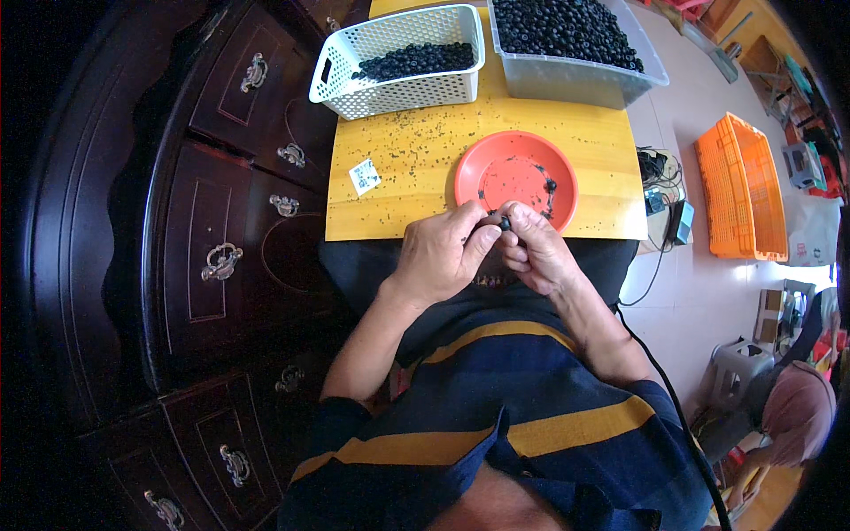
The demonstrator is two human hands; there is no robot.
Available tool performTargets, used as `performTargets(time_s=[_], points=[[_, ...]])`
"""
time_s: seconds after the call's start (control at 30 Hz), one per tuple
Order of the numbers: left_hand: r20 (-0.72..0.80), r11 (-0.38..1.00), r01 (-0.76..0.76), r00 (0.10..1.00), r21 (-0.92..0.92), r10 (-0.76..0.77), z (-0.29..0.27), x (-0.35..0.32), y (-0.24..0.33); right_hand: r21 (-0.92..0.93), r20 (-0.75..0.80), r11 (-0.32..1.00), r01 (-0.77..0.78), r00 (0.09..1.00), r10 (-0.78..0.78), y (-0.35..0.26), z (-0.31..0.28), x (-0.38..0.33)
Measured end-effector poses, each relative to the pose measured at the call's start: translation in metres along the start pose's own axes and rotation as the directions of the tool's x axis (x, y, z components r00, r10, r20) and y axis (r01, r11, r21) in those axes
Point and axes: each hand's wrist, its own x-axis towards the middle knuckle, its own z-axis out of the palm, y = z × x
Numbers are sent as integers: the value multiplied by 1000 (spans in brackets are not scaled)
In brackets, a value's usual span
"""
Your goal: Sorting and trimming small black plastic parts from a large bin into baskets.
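Note:
Above the table's near edge, my left hand and my right hand meet. Their thumbs and fingers are closed around a small, round black part, mostly covered by the fingertips. Just beyond them lies a shallow red plastic basin, with a few black parts and dark scraps in it. A white perforated basket at the far left holds a layer of black parts. To its right, a translucent tub is heaped with round black parts.
Black scraps dot the yellow table, near a small white printed card. Dark drawer cabinets stand close on the left. On the floor at right are an orange crate, cables and a grey stool. Another person bends at lower right.

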Motion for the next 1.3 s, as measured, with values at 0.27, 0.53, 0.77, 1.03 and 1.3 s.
performTargets(time_s=[0.27, 0.53, 0.77, 1.03, 1.3], points=[[8, 978, -98, 995, 184, 98, 2, 0, 2, 62, 32, 998, -4, 1000, 2, 7, -5, 0], [0, 954, -154, 987, 259, 159, 1, -1, -3, 27, 107, 999, -33, 994, 30, 5, -3, -1], [-33, 943, -193, 977, 271, 210, 9, -3, -15, 75, 89, 995, -59, 995, 52, 7, -2, -1], [-38, 944, -183, 979, 273, 201, 9, 0, -18, 135, 63, 987, -89, 995, 81, 4, -2, 2], [-13, 947, -184, 981, 261, 194, 9, 2, -24, 149, 59, 977, -150, 988, 143, 1, -1, 3]])
